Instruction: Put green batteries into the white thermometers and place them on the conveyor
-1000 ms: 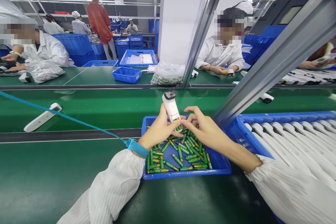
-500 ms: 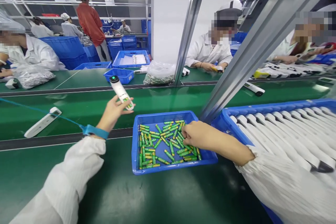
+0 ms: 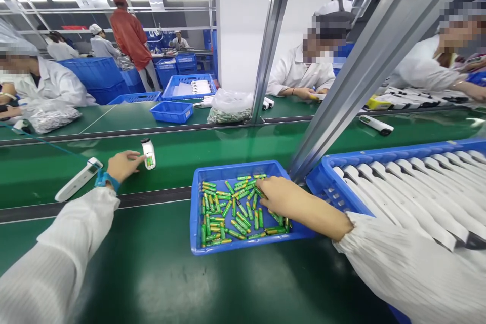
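Two hands: left hand [image 3: 122, 166] over the green conveyor belt [image 3: 228, 154], blue wrist strap [image 3: 104, 180] on its wrist; right hand [image 3: 283, 202] inside the blue plastic tray [image 3: 235, 168].
Left fingers: together, stretched out, tips just beside the device, not gripping.
Device: white handheld device [image 3: 148, 154], upright on the belt, green battery showing at its lower end.
Right fingers: pressed together, tips down among the batteries; any pinch cannot be told.
Batteries: green AA batteries [image 3: 231, 215], loose and criss-crossed in the tray.
Nearby: white device [image 3: 79, 180] lying on the belt left of the left hand; blue crate [image 3: 398, 154] of white devices right of the tray.

The right hand [image 3: 283, 201] reaches into a tray [image 3: 235, 168] of AA batteries [image 3: 231, 217]; a handheld device [image 3: 148, 154] stands just right of the left hand [image 3: 121, 166].
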{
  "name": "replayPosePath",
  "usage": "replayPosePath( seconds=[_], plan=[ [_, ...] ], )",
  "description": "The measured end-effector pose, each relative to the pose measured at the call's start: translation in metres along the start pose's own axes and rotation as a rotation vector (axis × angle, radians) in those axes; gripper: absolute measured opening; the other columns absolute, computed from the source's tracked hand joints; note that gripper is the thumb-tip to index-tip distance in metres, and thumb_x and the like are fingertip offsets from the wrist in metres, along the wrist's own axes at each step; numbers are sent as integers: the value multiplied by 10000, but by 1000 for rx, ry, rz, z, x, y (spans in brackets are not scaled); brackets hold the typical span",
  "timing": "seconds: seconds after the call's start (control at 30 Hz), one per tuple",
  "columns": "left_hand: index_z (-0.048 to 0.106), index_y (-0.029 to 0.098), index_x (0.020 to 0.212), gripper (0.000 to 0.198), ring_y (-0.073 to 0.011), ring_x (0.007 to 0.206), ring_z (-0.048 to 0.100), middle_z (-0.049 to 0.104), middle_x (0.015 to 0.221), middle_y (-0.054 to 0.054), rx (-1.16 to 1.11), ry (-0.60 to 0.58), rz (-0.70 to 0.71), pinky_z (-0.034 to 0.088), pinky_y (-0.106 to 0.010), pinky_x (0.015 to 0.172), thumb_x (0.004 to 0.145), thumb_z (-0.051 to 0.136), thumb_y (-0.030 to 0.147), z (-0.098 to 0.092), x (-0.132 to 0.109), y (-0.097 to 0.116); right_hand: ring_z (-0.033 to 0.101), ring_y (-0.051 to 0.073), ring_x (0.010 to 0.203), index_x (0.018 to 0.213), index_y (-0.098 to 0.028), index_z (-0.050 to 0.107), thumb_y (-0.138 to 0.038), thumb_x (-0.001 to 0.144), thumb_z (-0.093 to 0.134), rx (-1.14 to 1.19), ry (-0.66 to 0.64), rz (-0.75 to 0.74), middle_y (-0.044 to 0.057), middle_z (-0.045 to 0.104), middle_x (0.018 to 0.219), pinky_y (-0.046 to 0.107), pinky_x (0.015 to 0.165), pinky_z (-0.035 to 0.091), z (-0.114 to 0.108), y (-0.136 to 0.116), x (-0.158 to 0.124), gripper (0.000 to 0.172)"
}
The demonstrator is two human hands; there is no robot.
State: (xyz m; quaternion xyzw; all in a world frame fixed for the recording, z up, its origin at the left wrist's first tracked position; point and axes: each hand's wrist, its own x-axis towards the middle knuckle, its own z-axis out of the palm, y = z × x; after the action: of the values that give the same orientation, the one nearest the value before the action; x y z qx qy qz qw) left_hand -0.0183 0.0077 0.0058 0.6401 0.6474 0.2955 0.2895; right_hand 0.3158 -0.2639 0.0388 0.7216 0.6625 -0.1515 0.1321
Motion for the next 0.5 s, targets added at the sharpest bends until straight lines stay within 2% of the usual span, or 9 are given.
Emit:
replayPosePath(
  seconds=[0.1, 0.17, 0.23, 0.33, 0.43, 0.5],
  plan=[
    [604, 182, 805, 258, -345, 1182, 482, 630, 824, -15, 183, 161, 93, 418, -313, 840, 631, 787, 235, -27, -5, -8, 678, 339, 1017, 1173, -83, 626, -168, 883, 575, 7, 43, 56, 207, 703, 1070, 372, 774, 515, 3, -4, 2, 306],
    [531, 182, 776, 319, -401, 1252, 380, 592, 813, -36, 275, 238, 85, 373, -337, 862, 610, 791, 262, -42, -10, -20, 676, 337, 1031, 1182, -79, 627, -142, 870, 587, 7, 58, 74, 214, 701, 1079, 367, 784, 518, 3, -7, 3, 321],
    [454, 183, 728, 383, -407, 1163, 427, 512, 715, -29, 332, 262, 36, 347, -309, 814, 587, 798, 275, -52, -15, -32, 679, 346, 1022, 1104, -81, 676, -115, 866, 581, 2, 60, 78, 224, 702, 1074, 379, 792, 521, 2, -11, 3, 258],
    [434, 192, 702, 347, -304, 889, 520, 393, 601, 10, 321, 233, 7, 284, -233, 697, 617, 766, 241, -62, -21, -46, 684, 379, 1002, 984, -68, 723, -64, 861, 556, -2, 53, 65, 252, 701, 1056, 424, 793, 523, 2, -15, 1, 207],
    [498, 196, 730, 269, -216, 698, 502, 403, 553, 31, 224, 213, 36, 241, -214, 627, 653, 754, 221, -66, -28, -47, 685, 402, 983, 941, -64, 727, -68, 848, 595, 31, 56, 38, 258, 706, 1028, 454, 782, 518, 2, -13, -1, 162],
    [523, 198, 769, 228, -187, 627, 496, 438, 523, 47, 126, 219, 32, 263, -211, 615, 706, 737, 245, -65, -32, -41, 690, 383, 962, 897, -97, 721, -116, 854, 627, 91, 68, 8, 220, 718, 1006, 436, 770, 513, 1, -7, 0, 105]
  ],
)
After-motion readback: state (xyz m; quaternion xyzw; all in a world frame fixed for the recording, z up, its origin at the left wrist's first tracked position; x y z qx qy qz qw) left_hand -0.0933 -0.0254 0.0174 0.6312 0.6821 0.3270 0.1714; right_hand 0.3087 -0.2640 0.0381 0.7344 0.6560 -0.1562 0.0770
